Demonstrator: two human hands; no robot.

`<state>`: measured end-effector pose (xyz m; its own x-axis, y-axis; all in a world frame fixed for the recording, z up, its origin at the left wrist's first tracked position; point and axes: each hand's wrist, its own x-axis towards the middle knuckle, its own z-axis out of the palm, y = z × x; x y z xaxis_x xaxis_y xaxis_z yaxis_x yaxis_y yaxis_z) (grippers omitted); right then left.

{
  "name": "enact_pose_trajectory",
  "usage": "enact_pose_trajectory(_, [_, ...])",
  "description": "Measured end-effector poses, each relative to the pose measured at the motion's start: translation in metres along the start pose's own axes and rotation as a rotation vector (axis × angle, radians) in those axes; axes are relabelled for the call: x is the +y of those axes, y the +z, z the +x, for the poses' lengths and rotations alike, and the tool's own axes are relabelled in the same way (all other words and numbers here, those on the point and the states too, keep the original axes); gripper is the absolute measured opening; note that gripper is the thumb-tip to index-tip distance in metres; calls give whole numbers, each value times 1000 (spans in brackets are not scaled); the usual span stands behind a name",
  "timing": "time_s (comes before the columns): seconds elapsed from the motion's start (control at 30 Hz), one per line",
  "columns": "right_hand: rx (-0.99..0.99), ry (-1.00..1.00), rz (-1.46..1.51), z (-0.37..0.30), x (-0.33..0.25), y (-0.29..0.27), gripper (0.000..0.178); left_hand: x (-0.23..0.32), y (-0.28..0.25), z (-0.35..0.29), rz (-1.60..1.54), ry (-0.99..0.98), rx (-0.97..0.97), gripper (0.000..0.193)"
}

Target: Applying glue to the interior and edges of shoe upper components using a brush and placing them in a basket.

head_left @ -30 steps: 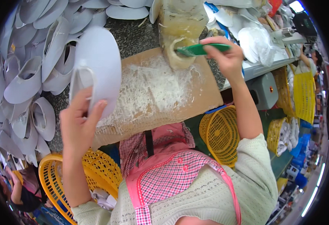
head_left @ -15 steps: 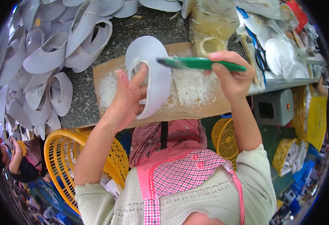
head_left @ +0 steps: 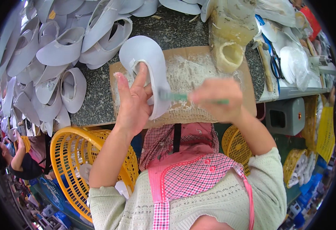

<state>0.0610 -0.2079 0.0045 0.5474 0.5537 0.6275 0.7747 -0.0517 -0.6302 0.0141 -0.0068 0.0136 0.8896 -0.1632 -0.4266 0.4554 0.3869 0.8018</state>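
Main piece: pale grey-white, smooth-faced curved piece, visor- or slipper-shaped, with a round-edged opening; located above the near-left part of the brown, white-smeared cardboard sheet; contact with the sheet cannot be told.
Axis: long, running away from the person, leaning slightly left at the far end.
Pointing: broad rounded end away and left; narrow band end toward the person and right.
Handling, judged: light; springy rather than rigid; face probably slick where wet; thin band likely to bend or crease under pressure.
Best hold, judged: from inside the opening or by the band's edge, leaving the broad face untouched.
Left hand: index finger in the opening, thumb spread clear, other fingers partly hidden behind the band; whether they clamp it cannot be told.
Right hand: blurred, closed round the slim green-handled brush; brush head at the band's right side.
Hands, mutual: apart, the brush between them.
Beyond the sheet's right side: yellowish, translucent, crusted cup, mouth toward the person.
Left: heap of similar grey-white pieces on the dark speckled counter.
Below left: yellow lattice plastic basket.
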Motion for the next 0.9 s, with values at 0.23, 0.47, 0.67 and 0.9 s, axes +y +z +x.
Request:
enact_pose_trajectory(0.23, [400, 191, 54, -35, -1, -44, 12, -2, 3, 10, 295, -11, -57, 86])
enact_pose_trajectory(0.47, [402, 349, -132, -35, 37, -95, 11, 21, 8, 5, 1637, 685, -108, 36])
enact_pose_trajectory(0.67, [651, 388, 111, -73, 45, -119, 13, -4, -16, 7, 1639, 713, -299, 32])
enact_pose_trajectory(0.9, [648, 265, 384, -59, 16, -51, 14, -1, 30, 20, 552, 228, 28, 30])
